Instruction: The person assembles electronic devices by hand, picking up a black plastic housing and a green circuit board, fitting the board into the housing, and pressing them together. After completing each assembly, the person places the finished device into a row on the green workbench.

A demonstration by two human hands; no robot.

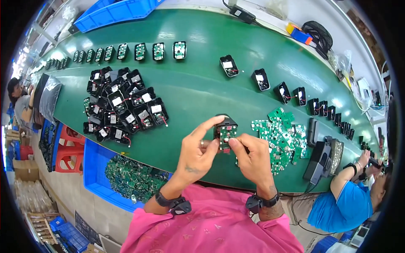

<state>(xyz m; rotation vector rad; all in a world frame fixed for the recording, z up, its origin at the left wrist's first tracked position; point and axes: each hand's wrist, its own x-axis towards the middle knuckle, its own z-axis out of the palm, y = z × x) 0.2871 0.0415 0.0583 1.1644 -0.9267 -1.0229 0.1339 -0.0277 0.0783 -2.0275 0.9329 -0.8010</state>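
Both hands meet over the near edge of the green tabletop (202, 50). The left hand (198, 149) and right hand (253, 158) each have the grip closed on one small black plastic housing with a green circuit board (225, 131) seated in it. Left of them lies a heap of black housings (120, 105); right, a pile of loose green circuit boards (280, 135). A blue bin of boards (95, 168) sits near left.

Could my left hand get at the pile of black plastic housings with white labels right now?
Probably not at once: the left hand is busy, its grip sharing a small black housing with a green circuit board with the right hand. The pile of black housings lies to its left, with bare green belt between.
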